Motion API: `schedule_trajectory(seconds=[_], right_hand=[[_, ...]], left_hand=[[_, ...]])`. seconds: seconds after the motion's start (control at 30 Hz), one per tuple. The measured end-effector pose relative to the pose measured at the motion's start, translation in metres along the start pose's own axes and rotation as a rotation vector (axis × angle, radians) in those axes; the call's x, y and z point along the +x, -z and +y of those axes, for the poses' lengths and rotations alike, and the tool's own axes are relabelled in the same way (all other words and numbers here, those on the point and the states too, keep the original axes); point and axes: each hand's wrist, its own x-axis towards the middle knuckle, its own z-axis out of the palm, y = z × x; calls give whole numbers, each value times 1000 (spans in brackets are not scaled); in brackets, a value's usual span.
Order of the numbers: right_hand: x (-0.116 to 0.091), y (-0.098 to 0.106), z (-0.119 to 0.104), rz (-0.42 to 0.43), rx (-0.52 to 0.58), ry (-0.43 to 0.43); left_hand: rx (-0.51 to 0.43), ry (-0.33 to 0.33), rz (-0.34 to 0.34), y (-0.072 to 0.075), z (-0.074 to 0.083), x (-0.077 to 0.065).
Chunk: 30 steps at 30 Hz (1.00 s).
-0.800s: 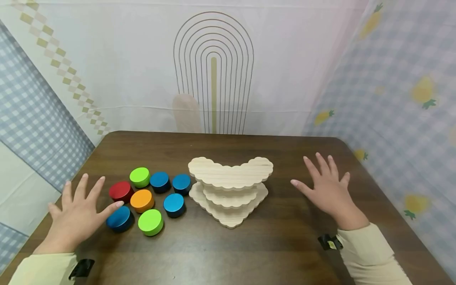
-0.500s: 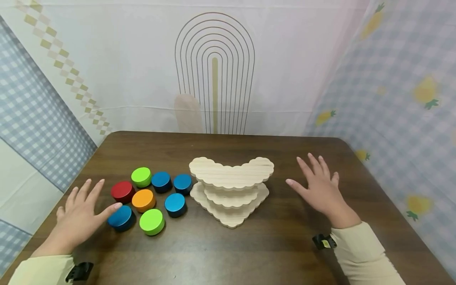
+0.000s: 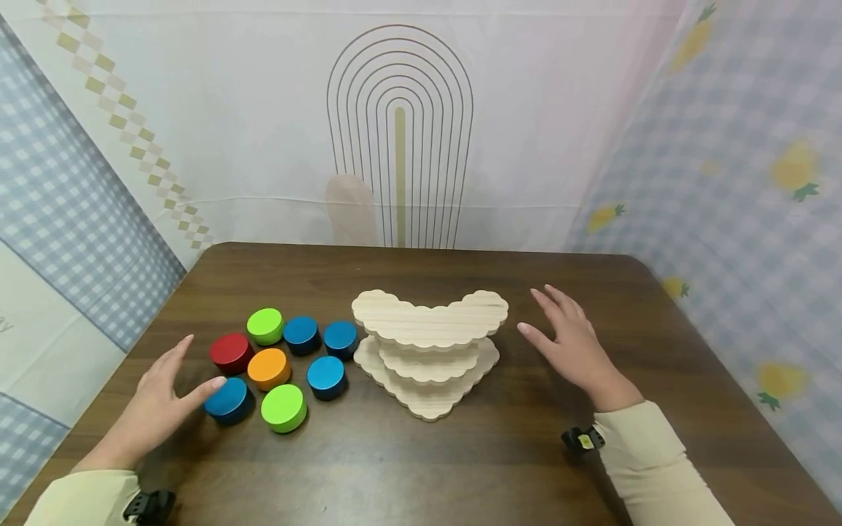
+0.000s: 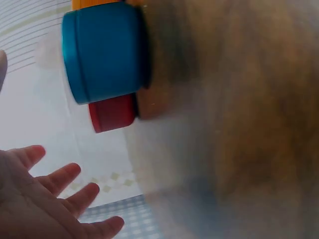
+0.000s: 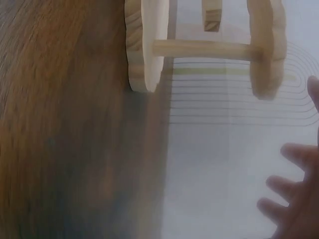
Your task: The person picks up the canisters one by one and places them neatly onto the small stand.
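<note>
In the head view, the left hand (image 3: 148, 413) is held wide with nothing in its grasp, its thumb tip overlapping the edge of a blue disc (image 3: 229, 401); whether they touch, I cannot tell. Around that disc sit a red disc (image 3: 231, 353), an orange disc (image 3: 269, 369), 2 green discs (image 3: 283, 408) and 3 more blue discs (image 3: 326, 378), all on the brown table (image 3: 460, 475). Just right of these 8 discs is a pale wooden stand (image 3: 430, 325) with scalloped edges. The right hand (image 3: 579, 354), also wide and holding nothing, is right of the stand, apart from it. A white cloth (image 3: 263, 109) with arch lines hangs behind the table. In the left wrist view, the fingers are spread below the blue disc, the red disc partly hidden behind it. In the right wrist view, a peg (image 5: 207, 50) joins 2 boards of the stand; the hand's fingers show at the right edge, spread.
</note>
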Motion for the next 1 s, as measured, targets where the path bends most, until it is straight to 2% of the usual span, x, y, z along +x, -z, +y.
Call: schedule_trajectory(seconds=[0.1,0.27,0.53,0.7,1.0], right_hand=[[7,-8,-2,-2,48,15],[15,-17,-6,-4,130,29],[22,-27,-13,-7,255,28],[26,-34,-12,-1,312,27],[29,-40,-10,37,378,55]], left_hand=[[-45,18,-2,-2,-6,-2],[-82,7,0,-5,-8,-3],[-49,6,-50,-12,-8,-4],[-69,-43,-61,-14,-9,-6],[-87,-41,-116,-14,-15,-5]])
